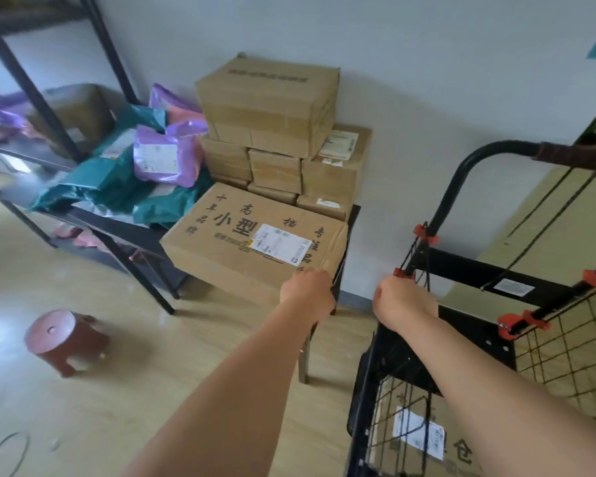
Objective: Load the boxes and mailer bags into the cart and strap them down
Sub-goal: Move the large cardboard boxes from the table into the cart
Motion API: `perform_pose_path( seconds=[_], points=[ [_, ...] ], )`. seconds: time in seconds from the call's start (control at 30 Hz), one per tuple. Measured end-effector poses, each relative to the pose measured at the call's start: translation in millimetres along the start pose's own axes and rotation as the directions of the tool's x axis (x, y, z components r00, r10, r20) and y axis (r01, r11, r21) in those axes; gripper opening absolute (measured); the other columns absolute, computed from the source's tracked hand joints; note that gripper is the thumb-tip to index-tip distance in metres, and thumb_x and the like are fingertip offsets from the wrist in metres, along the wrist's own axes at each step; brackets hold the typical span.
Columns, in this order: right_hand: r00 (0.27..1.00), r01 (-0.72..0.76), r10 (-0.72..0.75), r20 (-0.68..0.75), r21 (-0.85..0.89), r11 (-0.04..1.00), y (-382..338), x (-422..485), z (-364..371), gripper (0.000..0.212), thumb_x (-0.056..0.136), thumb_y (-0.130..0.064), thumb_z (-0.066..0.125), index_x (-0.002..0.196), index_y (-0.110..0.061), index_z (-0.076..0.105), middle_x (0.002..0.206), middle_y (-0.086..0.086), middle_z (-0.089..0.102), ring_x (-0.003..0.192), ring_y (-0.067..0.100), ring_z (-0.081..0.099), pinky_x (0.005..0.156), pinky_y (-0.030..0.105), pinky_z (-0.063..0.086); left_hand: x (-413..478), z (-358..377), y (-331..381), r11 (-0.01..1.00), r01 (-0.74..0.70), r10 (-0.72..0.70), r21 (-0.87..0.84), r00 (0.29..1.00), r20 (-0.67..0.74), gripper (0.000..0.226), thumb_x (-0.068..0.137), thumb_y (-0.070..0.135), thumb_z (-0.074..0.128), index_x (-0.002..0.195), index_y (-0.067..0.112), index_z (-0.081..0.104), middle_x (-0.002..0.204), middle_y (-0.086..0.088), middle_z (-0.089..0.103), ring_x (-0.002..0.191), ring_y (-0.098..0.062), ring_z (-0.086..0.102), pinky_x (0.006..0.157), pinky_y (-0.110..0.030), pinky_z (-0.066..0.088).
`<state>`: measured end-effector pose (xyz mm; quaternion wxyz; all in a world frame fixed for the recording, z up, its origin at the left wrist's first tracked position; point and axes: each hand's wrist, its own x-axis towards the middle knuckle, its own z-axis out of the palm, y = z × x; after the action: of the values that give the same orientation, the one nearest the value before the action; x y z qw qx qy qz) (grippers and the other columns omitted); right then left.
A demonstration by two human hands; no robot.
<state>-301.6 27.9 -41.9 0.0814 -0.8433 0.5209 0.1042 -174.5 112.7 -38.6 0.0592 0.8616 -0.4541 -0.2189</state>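
Note:
A large cardboard box point(241, 246) with black characters and a white label lies on a low black shelf point(145, 235), in front of a stack of smaller boxes point(272, 108). My left hand point(307, 290) grips its near right corner, fingers curled. My right hand point(399, 297) is at the near left corner of the black wire cart point(496, 346), beside a red clip point(405, 274); its fingers are hidden. One labelled box point(424, 438) sits inside the cart. Teal and purple mailer bags point(141, 166) are piled on the shelf to the left.
A black metal rack point(31, 87) with more bags and a box stands at the far left. A red plastic stool point(66, 339) sits on the wood floor at lower left. Black elastic cords point(547, 201) run across a tall cardboard panel behind the cart's handle point(489, 149).

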Motion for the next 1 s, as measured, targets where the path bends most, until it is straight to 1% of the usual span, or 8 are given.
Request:
perform_pose_path(
  seconds=[0.07, 0.27, 0.37, 0.47, 0.53, 0.7, 0.8, 1.0],
  points=[
    [1.000, -0.005, 0.005, -0.003, -0.005, 1.000, -30, -6, 2, 0.014, 0.091, -0.017, 0.054, 0.077, -0.022, 0.053, 0.072, -0.002, 0.052, 0.060, 0.015, 0.046, 0.048, 0.028, 0.033, -4, -9, -30, 1.000, -0.008, 0.008, -0.004, 1.000, -0.010, 0.035, 0.088, 0.009, 0.049, 0.120, 0.019, 0.059, 0.118, -0.003, 0.059, 0.107, -0.023, 0.055, 0.088, -0.039, 0.053],
    [1.000, 0.018, -0.018, -0.010, -0.009, 1.000, -102, -24, 13, 0.015, 0.092, -0.018, 0.050, 0.091, -0.023, 0.064, 0.079, -0.003, 0.060, 0.070, 0.016, 0.057, 0.053, 0.027, 0.039, -18, -26, -101, 1.000, -0.024, 0.024, -0.006, 0.998, -0.054, 0.036, 0.092, 0.006, 0.043, 0.123, 0.017, 0.058, 0.123, -0.003, 0.057, 0.110, -0.022, 0.055, 0.089, -0.038, 0.053],
    [0.999, 0.032, -0.032, -0.024, 0.007, 0.999, -121, -31, 11, 0.017, 0.092, -0.018, 0.047, 0.094, -0.022, 0.064, 0.085, -0.002, 0.063, 0.079, 0.020, 0.061, 0.061, 0.029, 0.046, -20, -33, -125, 1.000, -0.017, 0.017, -0.008, 0.997, -0.078, 0.034, 0.094, 0.008, 0.043, 0.122, 0.017, 0.059, 0.121, -0.004, 0.057, 0.109, -0.022, 0.055, 0.086, -0.037, 0.054],
    [0.997, 0.052, -0.051, -0.064, 0.024, 0.998, -129, -34, 7, 0.017, 0.094, -0.021, 0.045, 0.091, -0.022, 0.062, 0.081, -0.003, 0.060, 0.079, 0.019, 0.059, 0.059, 0.029, 0.042, -18, -36, -140, 1.000, -0.027, 0.028, 0.005, 0.994, -0.110, 0.034, 0.094, 0.010, 0.043, 0.125, 0.017, 0.058, 0.121, -0.004, 0.056, 0.111, -0.023, 0.053, 0.084, -0.036, 0.053],
    [0.993, 0.068, -0.063, -0.096, 0.040, 0.997, -133, -32, 5, 0.018, 0.096, -0.026, 0.044, 0.091, -0.022, 0.061, 0.079, -0.004, 0.058, 0.077, 0.017, 0.058, 0.060, 0.029, 0.046, -15, -38, -145, 0.999, -0.042, 0.044, 0.016, 0.989, -0.138, 0.036, 0.095, 0.013, 0.043, 0.128, 0.019, 0.056, 0.124, -0.003, 0.055, 0.114, -0.022, 0.051, 0.086, -0.035, 0.051],
    [0.984, 0.104, -0.087, -0.155, 0.102, 0.989, -143, -21, 5, 0.022, 0.098, -0.031, 0.047, 0.114, -0.021, 0.059, 0.104, -0.002, 0.059, 0.093, 0.017, 0.057, 0.075, 0.036, 0.056, 2, -39, -154, 0.993, -0.104, 0.113, 0.053, 0.972, -0.207, 0.040, 0.094, 0.015, 0.047, 0.133, 0.022, 0.051, 0.133, -0.004, 0.050, 0.121, -0.024, 0.046, 0.099, -0.038, 0.044],
    [0.984, 0.101, -0.078, -0.161, 0.137, 0.985, -147, -8, 6, 0.027, 0.097, -0.028, 0.051, 0.122, -0.021, 0.057, 0.113, -0.001, 0.057, 0.101, 0.018, 0.054, 0.075, 0.034, 0.054, 17, -40, -159, 0.989, -0.128, 0.141, 0.073, 0.964, -0.227, 0.045, 0.093, 0.015, 0.048, 0.137, 0.023, 0.047, 0.137, -0.004, 0.047, 0.124, -0.024, 0.045, 0.104, -0.039, 0.041],
    [0.982, 0.084, -0.060, -0.176, 0.134, 0.987, -152, 36, 4, 0.032, 0.097, -0.031, 0.053, 0.128, -0.023, 0.052, 0.118, 0.000, 0.052, 0.103, 0.016, 0.049, 0.066, 0.027, 0.043, 65, -52, -163, 0.984, -0.142, 0.162, 0.110, 0.965, -0.207, 0.048, 0.093, 0.015, 0.049, 0.140, 0.024, 0.043, 0.141, -0.003, 0.043, 0.126, -0.023, 0.043, 0.104, -0.038, 0.040]
  ],
)
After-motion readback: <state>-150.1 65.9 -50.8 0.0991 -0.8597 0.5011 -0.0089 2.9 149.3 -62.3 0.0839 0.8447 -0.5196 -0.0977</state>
